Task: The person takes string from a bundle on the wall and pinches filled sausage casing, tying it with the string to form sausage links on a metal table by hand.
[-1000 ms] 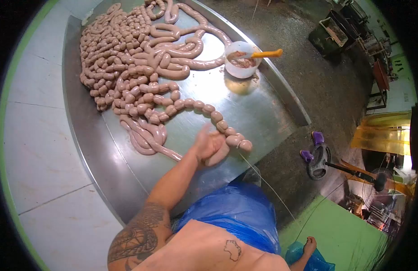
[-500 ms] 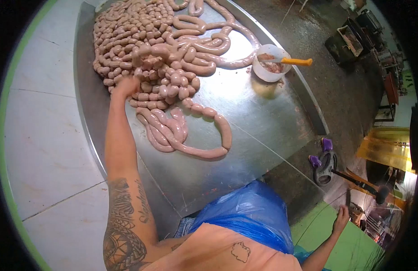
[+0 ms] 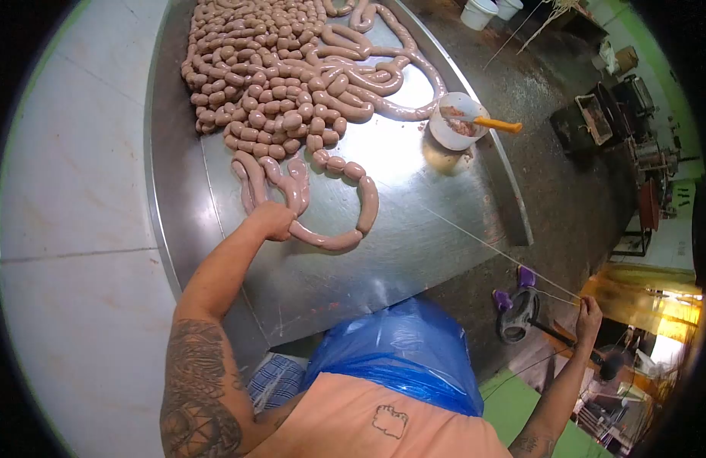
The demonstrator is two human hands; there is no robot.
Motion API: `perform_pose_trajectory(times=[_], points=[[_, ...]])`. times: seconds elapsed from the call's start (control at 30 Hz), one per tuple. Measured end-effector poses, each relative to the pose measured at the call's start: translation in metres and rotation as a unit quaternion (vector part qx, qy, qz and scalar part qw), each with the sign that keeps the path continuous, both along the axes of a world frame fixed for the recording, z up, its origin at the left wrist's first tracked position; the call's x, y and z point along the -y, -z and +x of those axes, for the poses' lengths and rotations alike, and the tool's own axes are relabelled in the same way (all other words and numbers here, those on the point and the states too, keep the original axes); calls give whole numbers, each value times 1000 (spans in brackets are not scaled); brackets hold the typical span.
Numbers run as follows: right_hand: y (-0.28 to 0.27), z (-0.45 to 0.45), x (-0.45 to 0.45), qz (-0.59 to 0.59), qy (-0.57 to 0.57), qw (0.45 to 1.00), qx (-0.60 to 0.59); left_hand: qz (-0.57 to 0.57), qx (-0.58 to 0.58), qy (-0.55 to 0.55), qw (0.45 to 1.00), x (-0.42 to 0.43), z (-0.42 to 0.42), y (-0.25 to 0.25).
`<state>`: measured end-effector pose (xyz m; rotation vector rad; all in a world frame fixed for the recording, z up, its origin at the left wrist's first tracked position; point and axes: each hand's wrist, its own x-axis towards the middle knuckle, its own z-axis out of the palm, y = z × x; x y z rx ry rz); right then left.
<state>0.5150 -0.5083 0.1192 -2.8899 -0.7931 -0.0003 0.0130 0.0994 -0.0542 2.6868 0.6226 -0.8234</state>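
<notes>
On the steel table lies a large heap of sausage (image 3: 254,76), tied into short links at the left and in long untied loops at the right. My left hand (image 3: 274,221) is closed round the untied sausage (image 3: 296,183) near the table's front left, below the heap. From there the sausage curves right and up to the linked chain (image 3: 344,166). Far out to the right, past the table, my right hand (image 3: 589,311) pinches a thin white string (image 3: 506,254), which stretches taut toward the table's middle.
A white bowl (image 3: 448,137) with meat residue and an orange-handled knife (image 3: 496,124) stands by the table's raised right edge (image 3: 513,183). A fan stand (image 3: 519,317) and purple slippers (image 3: 526,276) are on the floor. White buckets (image 3: 477,14) stand farther back.
My left hand went from the single sausage end to the linked heap, then down to the untied sausage. My right hand has risen at the right, with the string stretched out. The view has shifted.
</notes>
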Motion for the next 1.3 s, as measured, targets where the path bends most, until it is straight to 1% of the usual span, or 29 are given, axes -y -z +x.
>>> perform_pose_trajectory(times=[0.03, 0.07, 0.13, 0.17, 0.23, 0.27, 0.33, 0.37, 0.43, 0.5, 0.53, 0.6, 0.63, 0.7, 0.73, 0.77, 0.83, 0.9, 0.93, 0.97, 1.0, 1.03, 1.1, 1.13, 1.17, 1.2, 1.23, 1.27, 1.3], points=[[-4, 12, -4, 6, 11, 1000, 1, -54, -28, 2, 998, 11, 3, -11], [-7, 27, -7, 7, 6, 1000, 2, -52, -27, -4, 998, 26, 8, -28], [-13, 58, -5, 26, 16, 998, 59, -250, -26, -53, 966, 67, 16, -58], [-16, 73, -3, 24, 18, 998, 55, -252, -30, -53, 966, 91, 18, -66], [-20, 104, 5, 46, 15, 994, 93, -284, -103, -73, 950, 143, 16, -76], [-14, 130, 18, 49, 5, 995, 85, -283, -107, -85, 949, 172, 2, -60], [-1, 171, 31, 109, -3, 994, 20, -106, -115, -211, 965, 194, -39, -5], [8, 180, 32, 118, -5, 993, 12, -100, -119, -219, 963, 202, -30, -3], [25, 197, 31, 120, -4, 993, 5, -92, 92, -309, 942, 219, 8, 8], [40, 211, 32, 115, 4, 993, -1, 6, 217, -369, 904, 237, 52, 27], [47, 222, 32, 112, -1, 994, -6, 7, 213, -365, 906, 240, 73, 34], [57, 237, 32, 106, 2, 994, -13, 102, 279, -352, 887, 243, 107, 50], [59, 243, 30, 86, -4, 996, -9, 98, 276, -351, 890, 240, 112, 71], [60, 256, 18, 64, -15, 998, -3, -49, 190, -454, 869, 225, 116, 113], [61, 260, 12, 78, -26, 997, -10, -299, 212, -622, 692, 219, 116, 100], [62, 262, 4, 93, -36, 995, -16, -511, 208, -714, 431, 211, 113, 77], [67, 265, -15, 85, -53, 995, -16, -580, 327, -710, 228, 190, 89, 39], [67, 257, -31, 74, -65, 995, -14, -522, 484, -662, 235, 185, 91, -23], [64, 249, -43, 82, -67, 994, -12, -525, 482, -661, 235, 192, 90, -21], [64, 250, -49, 94, -74, 993, -10, -401, 482, -636, 449, 204, 86, -20], [62, 251, -53, 97, -76, 992, -9, -249, 454, -573, 636, 214, 81, -20], [65, 253, -55, 126, -76, 989, 8, -109, 440, -358, 816, 232, 90, -28], [71, 258, -50, 174, -51, 983, 17, -123, 371, -380, 839, 258, 98, -17], [75, 264, -43, 179, -48, 983, 16, -57, 323, -318, 890, 268, 98, -2], [78, 270, -29, 218, -24, 975, -10, 4, 273, -247, 930, 273, 103, 16], [79, 274, -11, 253, 3, 967, -32, -2, 275, -236, 932, 277, 116, 32], [78, 276, 5, 307, 3, 951, -32, 39, 291, -285, 913, 283, 133, 48], [64, 255, 5, 299, 11, 954, -23, 77, 303, -336, 889, 290, 150, 54], [55, 229, -2, 531, -30, 842, -96, 66, 306, -334, 889, 291, 165, 61]])
